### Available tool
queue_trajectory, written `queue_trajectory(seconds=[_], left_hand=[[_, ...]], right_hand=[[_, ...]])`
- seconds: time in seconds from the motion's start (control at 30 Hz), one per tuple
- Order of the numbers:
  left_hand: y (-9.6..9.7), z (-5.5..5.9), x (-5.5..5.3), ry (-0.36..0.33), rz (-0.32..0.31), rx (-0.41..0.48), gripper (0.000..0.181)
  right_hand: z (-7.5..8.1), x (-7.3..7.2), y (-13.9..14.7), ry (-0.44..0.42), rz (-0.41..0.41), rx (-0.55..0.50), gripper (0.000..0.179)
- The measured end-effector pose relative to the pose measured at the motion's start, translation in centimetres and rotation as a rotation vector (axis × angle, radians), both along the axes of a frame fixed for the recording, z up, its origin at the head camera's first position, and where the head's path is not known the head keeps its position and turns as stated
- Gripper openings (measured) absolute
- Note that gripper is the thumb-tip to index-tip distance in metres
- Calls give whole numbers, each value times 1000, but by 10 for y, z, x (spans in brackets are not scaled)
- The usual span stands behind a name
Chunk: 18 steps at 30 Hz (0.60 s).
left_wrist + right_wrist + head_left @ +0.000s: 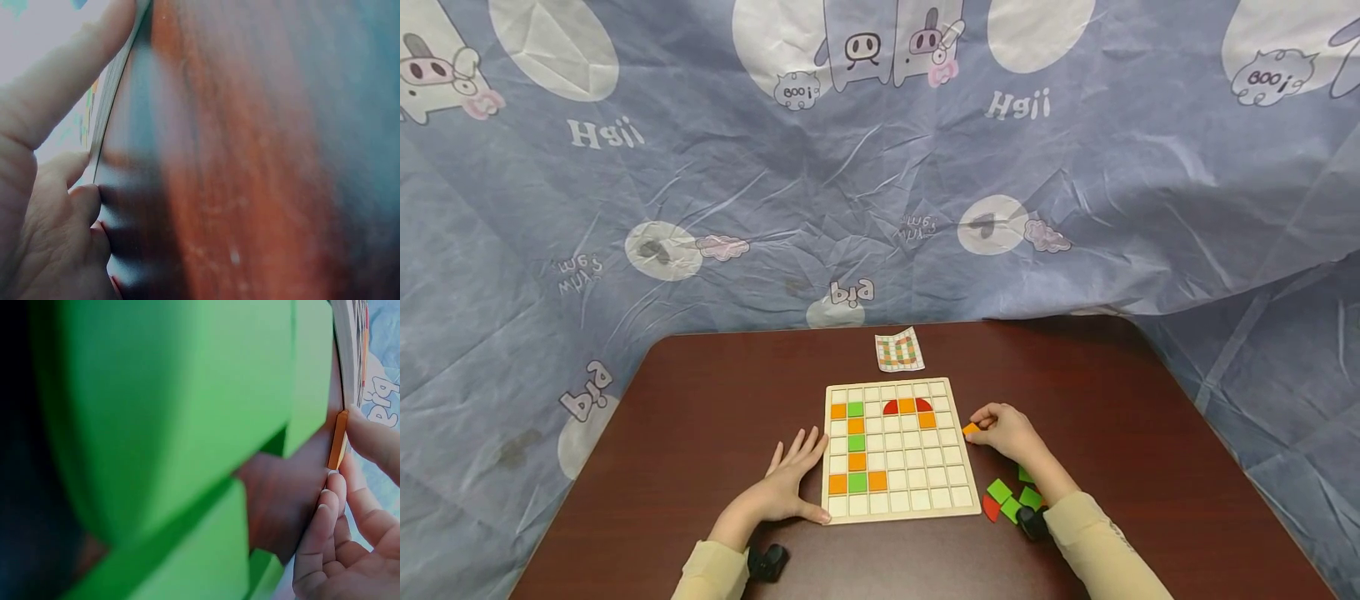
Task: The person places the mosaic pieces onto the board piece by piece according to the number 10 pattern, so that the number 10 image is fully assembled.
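Head view: from above and on my side of the grid board [919,478], set well back, facing forward and down over the bench [1037,358] to the curtain [850,192] beyond the board.
Left wrist view: low by the board's near left corner, close to my left fingers [84,201], turned sideways, looking along the board's edge.
Right wrist view: low, right of the board, green tiles [156,412] looming blurred just before it, facing the board's right side past my right fingers [315,534].
Head and left share: my left fingers against the board.
Head and right share: my right fingers, the orange tile [337,440] beside the board, green tiles, curtain.
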<state>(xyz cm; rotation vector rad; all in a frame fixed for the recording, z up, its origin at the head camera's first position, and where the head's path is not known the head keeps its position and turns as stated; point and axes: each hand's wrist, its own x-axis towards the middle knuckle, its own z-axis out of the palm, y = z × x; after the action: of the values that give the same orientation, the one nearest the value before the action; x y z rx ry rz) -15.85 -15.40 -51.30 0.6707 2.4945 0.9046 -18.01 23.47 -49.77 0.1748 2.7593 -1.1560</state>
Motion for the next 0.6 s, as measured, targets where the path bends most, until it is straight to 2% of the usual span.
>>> queue_trajectory(seconds=[0.37, 0.6], left_hand=[[0, -2, -2, 17, 6, -22, 123], [1, -2, -1, 18, 4, -21, 122]], right_hand=[[2, 3, -5, 4, 2, 12, 26], [2, 7, -4, 42, -17, -22, 20]])
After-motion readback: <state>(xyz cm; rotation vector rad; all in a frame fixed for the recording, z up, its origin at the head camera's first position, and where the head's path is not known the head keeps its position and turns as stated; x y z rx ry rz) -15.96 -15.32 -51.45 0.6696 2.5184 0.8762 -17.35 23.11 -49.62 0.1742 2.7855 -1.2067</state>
